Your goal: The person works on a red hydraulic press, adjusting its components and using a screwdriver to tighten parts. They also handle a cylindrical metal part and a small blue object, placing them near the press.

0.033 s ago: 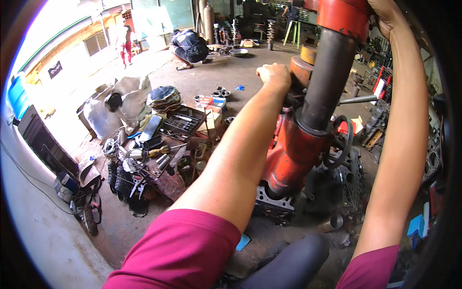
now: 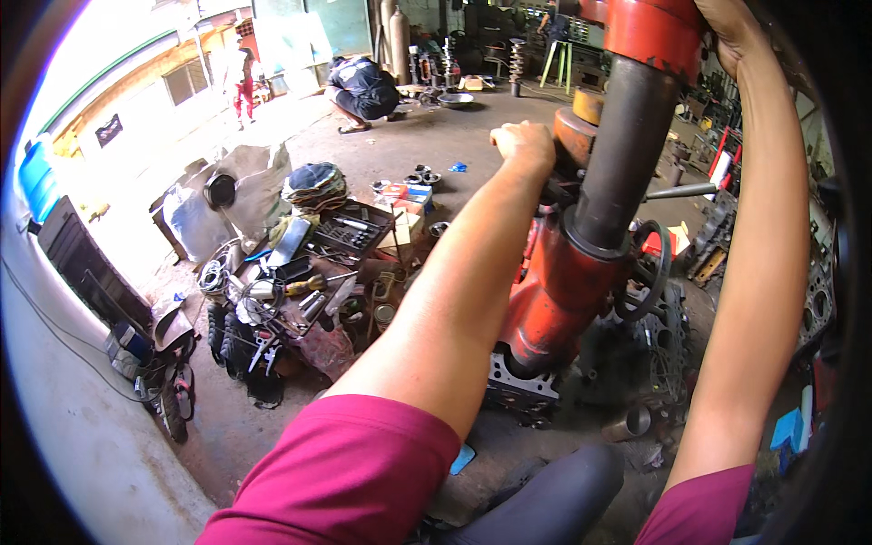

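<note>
A red machine (image 2: 554, 304) with a thick dark steel column (image 2: 629, 150) stands tilted in view on an engine block (image 2: 520, 381). My left hand (image 2: 524, 143) reaches out beside the machine's round orange-brown housing (image 2: 574, 136). Its fingers are curled closed, and whatever lies in them is hidden. High on the right, my right hand (image 2: 724, 36) rests against the side of the red head (image 2: 649, 36) on top of the column. The picture's upper edge and the head hide its fingers. A black handwheel (image 2: 661, 272) sits on the machine's right side.
Tools and parts crowd a low pile at left, with a dark tool tray (image 2: 356, 227) and folded cloths (image 2: 314, 184). One person (image 2: 361, 89) squats farther back; another (image 2: 242, 82) stands in the bright doorway. An engine block (image 2: 820, 295) is at far right. A metal sleeve (image 2: 629, 422) lies nearby.
The whole view has shifted slightly, so everything sits a little farther right. Both hands keep their places at the machine.
</note>
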